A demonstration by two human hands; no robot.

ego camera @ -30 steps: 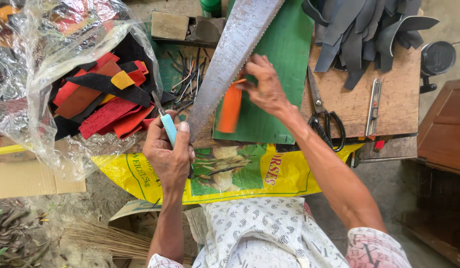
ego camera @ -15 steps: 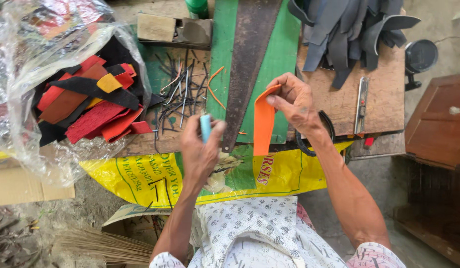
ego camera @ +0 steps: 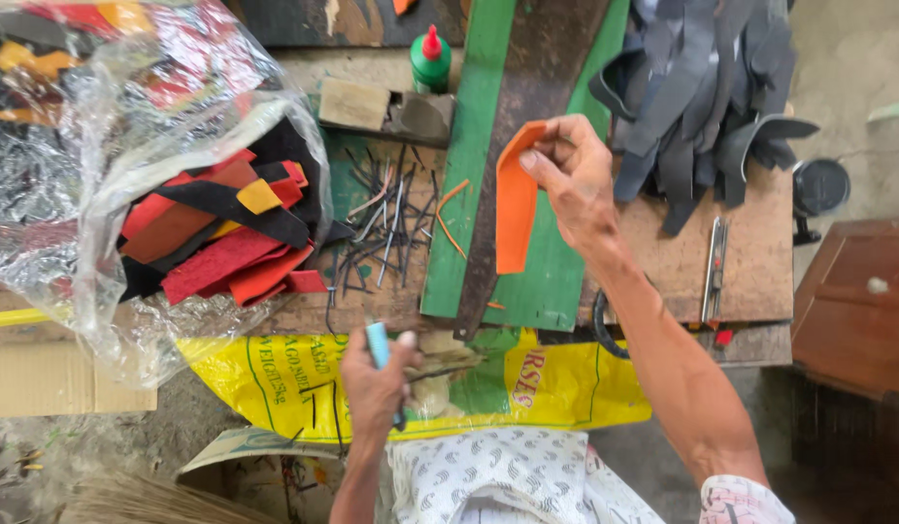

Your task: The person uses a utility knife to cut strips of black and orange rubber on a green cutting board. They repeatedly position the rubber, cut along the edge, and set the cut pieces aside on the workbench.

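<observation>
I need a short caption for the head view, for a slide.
Right hand lifts an orange strip while left hand grips a light-blue-handled tool.

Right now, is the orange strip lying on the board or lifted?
Lifted: the right hand pinches the orange strip by its top, hanging.

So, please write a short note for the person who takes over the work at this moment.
Left hand: shut on a light-blue tool, held near the body over the yellow sack.
Right hand: pinches the orange strip at its top, lifted above the dark board on the green mat.
Done: strip is cut out; thin orange trimmings lie beside the board.
Left: the strip is not yet put down. Bag of coloured pieces is on the left, grey pieces on the right.
</observation>
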